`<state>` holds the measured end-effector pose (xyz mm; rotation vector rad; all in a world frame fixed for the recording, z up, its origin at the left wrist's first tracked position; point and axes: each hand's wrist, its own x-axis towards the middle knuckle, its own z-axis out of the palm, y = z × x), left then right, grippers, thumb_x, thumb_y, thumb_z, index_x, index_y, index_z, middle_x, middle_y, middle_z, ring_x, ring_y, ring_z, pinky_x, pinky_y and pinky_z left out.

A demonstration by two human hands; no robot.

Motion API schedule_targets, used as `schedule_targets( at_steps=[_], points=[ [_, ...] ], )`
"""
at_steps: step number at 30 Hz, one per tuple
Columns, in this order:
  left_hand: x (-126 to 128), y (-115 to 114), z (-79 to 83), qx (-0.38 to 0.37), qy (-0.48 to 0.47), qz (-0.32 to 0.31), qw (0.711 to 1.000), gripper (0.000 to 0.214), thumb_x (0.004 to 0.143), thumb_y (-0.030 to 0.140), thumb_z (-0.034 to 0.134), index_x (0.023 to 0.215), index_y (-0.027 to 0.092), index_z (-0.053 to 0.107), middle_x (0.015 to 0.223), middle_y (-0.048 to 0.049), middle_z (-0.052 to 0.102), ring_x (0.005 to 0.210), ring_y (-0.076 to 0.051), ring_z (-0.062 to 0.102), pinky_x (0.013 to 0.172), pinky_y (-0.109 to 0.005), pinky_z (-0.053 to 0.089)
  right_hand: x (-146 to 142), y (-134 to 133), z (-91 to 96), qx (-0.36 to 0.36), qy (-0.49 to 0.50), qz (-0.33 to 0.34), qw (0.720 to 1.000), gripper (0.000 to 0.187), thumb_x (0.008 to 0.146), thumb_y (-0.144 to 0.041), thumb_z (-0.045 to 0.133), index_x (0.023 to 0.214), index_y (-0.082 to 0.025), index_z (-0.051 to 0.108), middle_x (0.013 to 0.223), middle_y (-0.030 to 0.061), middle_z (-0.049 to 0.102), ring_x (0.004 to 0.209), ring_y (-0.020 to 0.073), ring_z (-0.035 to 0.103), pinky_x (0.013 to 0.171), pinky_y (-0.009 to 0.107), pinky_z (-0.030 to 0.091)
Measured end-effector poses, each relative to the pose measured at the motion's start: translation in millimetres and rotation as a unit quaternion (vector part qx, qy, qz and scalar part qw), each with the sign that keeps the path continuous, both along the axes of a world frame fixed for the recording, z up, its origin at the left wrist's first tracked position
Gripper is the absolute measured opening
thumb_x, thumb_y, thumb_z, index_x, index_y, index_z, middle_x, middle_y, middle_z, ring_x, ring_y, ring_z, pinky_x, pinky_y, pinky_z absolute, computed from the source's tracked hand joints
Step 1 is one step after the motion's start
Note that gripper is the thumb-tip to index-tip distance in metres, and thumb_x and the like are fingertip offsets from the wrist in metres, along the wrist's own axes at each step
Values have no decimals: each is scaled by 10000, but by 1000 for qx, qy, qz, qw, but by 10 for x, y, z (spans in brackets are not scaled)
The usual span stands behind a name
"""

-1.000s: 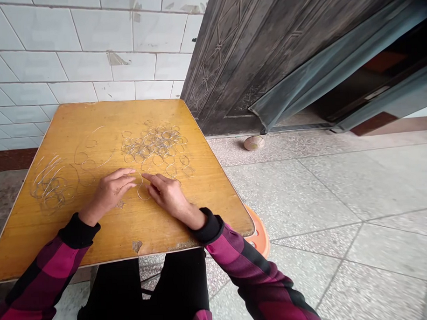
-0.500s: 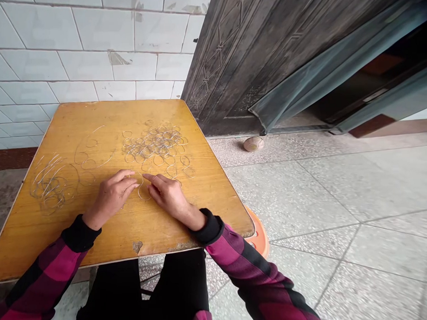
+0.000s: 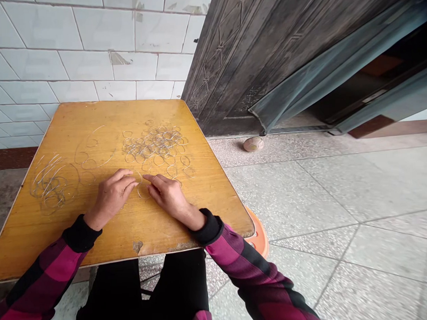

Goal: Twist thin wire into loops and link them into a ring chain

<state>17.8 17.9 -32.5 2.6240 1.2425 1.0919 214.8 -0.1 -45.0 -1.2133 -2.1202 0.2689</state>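
Left hand (image 3: 111, 198) faces right hand (image 3: 169, 196), palms down.

Lighting: bright, soft, diffuse daylight, with only faint shadows on the yellow wooden table (image 3: 142, 228), a mild sheen on its varnish and small glints along the thin wire loops (image 3: 153, 144). Tone: dark metal door (image 3: 265, 51) dim against the pale tiled wall (image 3: 73, 64). Quality: fairly sharp throughout; wide-angle curving toward the frame edges, visible across the terrazzo floor (image 3: 305, 194).

Probably wire loops (image 3: 155, 143) on table (image 3: 97, 238), door (image 3: 252, 60) right
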Motion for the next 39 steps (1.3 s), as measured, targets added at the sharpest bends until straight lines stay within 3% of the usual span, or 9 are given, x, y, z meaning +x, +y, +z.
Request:
schedule_targets(
  at_steps=[23, 34, 39],
  points=[
    [15, -17, -1, -13, 8, -16, 1000, 113, 880, 163, 548, 918, 172, 654, 1057, -94, 656, 949, -202, 651, 826, -365, 554, 10, 4, 19, -18, 23, 8, 1000, 265, 912, -201, 495, 1129, -146, 637, 836, 62, 673, 696, 139, 604, 652, 247, 454],
    [-4, -2, 3, -6, -2, -16, 1000, 104, 880, 169, 552, 929, 168, 643, 1039, -101, 662, 929, -200, 656, 802, -356, 555, 86, 16, 128, -123, 81, 11, 989, 245, 878, -227, 581, 1089, -131, 659, 689, 7, 650, 569, 101, 544, 585, 225, 417],
    [-14, 10, 26, 2, 0, -11, 1000, 85, 872, 160, 562, 897, 173, 642, 1013, -88, 667, 909, -193, 662, 783, -333, 556, 158, 47, 139, -179, 110, 30, 977, 188, 907, -206, 515, 952, -141, 686, 618, -5, 643, 554, 99, 574, 585, 221, 434]
  ],
)
